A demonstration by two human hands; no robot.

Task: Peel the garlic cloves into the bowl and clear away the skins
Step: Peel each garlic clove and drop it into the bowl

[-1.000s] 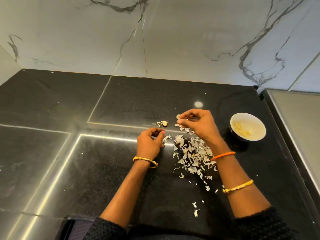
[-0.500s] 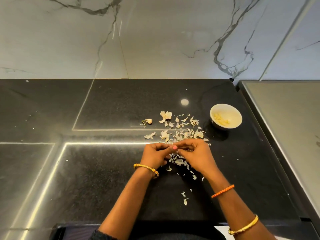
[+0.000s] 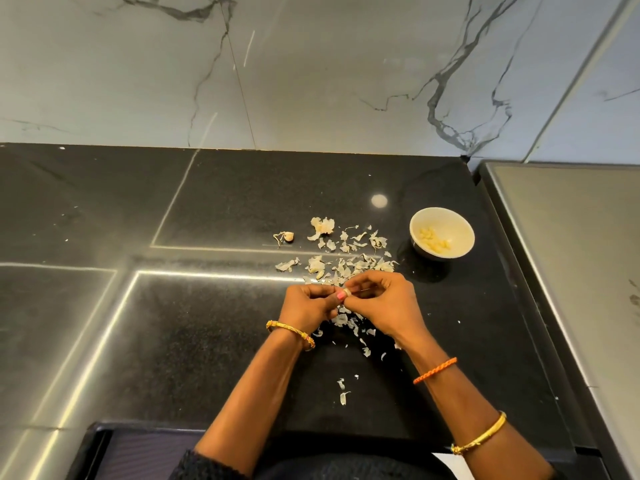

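Black speckled stone forms the counter, backed by a white marble wall with dark veins. Both hands meet just above the near edge of a scatter of garlic skins. The left hand and right hand have their fingers curled inward, and together they pinch a single garlic clove, which shows as a pale bit between the fingertips, right at the point where the two grips touch. How much skin is left on it cannot be made out.

A white bowl stands on the counter well to the right and farther back from the hands, with peeled cloves lying in its bottom. One more small garlic piece with a dry stem lies alone to the left of the skins, apart from them. A few loose flakes rest nearer the person, between the forearms. The left wrist wears a gold bangle, the right arm an orange band and a gold bangle.
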